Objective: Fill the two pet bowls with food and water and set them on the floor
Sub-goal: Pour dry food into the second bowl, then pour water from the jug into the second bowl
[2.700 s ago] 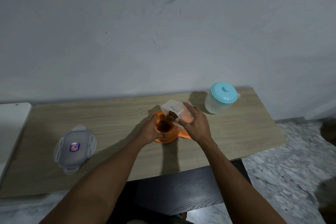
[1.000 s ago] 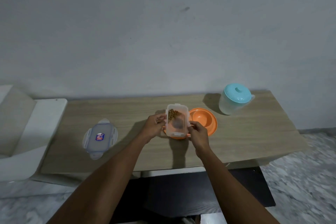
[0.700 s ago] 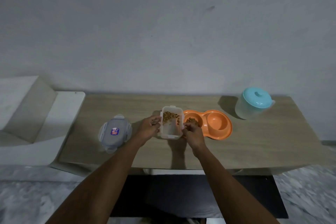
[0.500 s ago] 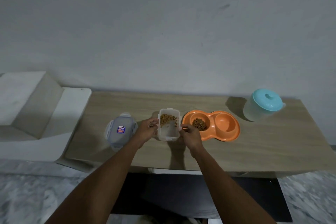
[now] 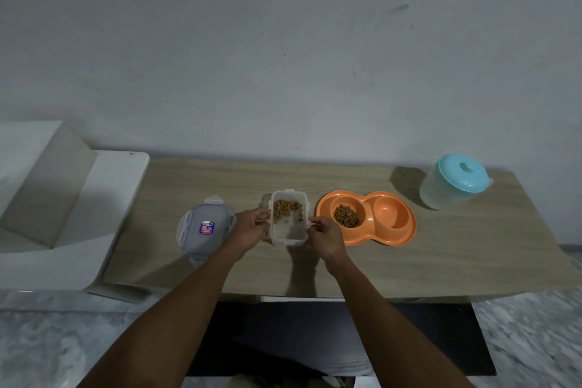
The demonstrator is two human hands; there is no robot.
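Note:
An orange double pet bowl (image 5: pixel 390 236) lies on the wooden table (image 5: pixel 441 255). Its left cup holds brown kibble (image 5: pixel 345 215); its right cup (image 5: pixel 392 214) looks empty. Just left of the bowl stands a clear food container (image 5: pixel 289 228), upright, with kibble at its far end. My left hand (image 5: pixel 250 228) grips its left side and my right hand (image 5: pixel 326 235) grips its right side. A pitcher with a teal lid (image 5: pixel 453 181) stands at the table's far right.
The container's clear lid (image 5: pixel 204 227) with a blue and red label lies flat just left of my left hand. A white ledge or bench (image 5: pixel 72 214) adjoins the table's left end. Marble floor (image 5: pixel 535 340) shows below, with a dark mat (image 5: pixel 346 340) under the table.
The container was tipped over the bowl's left cup with my right hand, then brought upright and moved left of the bowl, now held by both hands. Kibble now lies in the left cup.

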